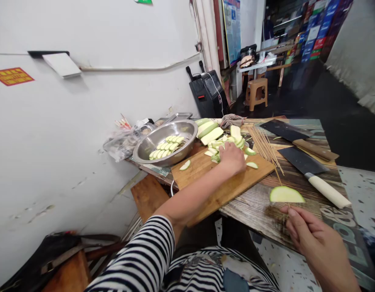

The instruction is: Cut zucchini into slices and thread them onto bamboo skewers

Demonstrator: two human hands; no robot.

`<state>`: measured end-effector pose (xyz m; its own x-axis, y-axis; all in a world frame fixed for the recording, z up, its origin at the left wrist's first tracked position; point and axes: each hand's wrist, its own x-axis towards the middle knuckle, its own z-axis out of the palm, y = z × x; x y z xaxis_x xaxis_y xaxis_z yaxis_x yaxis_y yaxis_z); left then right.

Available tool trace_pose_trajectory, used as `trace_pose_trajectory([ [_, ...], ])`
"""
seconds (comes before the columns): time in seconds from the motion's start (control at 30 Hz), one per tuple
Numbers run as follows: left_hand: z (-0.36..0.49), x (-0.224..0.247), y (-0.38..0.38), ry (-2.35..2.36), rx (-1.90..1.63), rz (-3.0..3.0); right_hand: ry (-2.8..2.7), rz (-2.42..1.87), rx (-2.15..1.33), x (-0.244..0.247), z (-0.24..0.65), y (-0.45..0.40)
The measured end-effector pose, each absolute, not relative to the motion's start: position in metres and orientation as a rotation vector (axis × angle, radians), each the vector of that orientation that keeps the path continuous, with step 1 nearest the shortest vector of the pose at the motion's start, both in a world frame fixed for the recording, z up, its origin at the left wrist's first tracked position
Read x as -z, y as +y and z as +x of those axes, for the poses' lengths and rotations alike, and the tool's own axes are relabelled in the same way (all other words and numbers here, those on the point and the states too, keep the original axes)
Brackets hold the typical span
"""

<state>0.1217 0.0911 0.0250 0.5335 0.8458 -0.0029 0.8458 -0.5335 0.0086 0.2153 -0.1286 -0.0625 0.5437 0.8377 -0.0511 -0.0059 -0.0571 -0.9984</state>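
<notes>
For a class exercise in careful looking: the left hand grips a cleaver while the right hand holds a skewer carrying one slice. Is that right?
No: the head view shows the left hand at the pile of slices on the cutting board, not gripping a cleaver. The right hand does hold a skewer carrying one slice.

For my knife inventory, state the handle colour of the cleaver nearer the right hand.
The cleaver handle is cream, in the head view.
</notes>
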Motion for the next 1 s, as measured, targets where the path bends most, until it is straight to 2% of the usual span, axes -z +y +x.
trace_pose_trajectory([
  [0.23, 0.129, -0.025, 0.105, 1.473, 0.169, 2.707, -0.712, -1.486, -0.913, 0.060, 0.215, -0.131],
  [0.37, 0.131, -0.023, 0.110, 1.469, 0.105, 2.559, -0.688, -1.476, -0.921, 0.055, 0.214, -0.132],
  [0.6, 0.129, -0.022, 0.102, 1.480, 0.052, 2.637, -0.708, -1.470, -0.935, 0.048, 0.209, -0.130],
  [0.8, 0.108, -0.022, 0.095, 1.353, -0.322, 2.485, -0.718, -1.483, -0.933, 0.036, 0.202, -0.133],
  [0.9, 0.070, -0.017, 0.084, 1.241, -0.583, 2.255, -0.738, -1.498, -0.942, 0.034, 0.195, -0.132],
  [1.0, 0.027, -0.006, 0.075, 1.177, -0.647, 1.972, -0.810, -1.516, -1.035, 0.038, 0.181, -0.127],
])
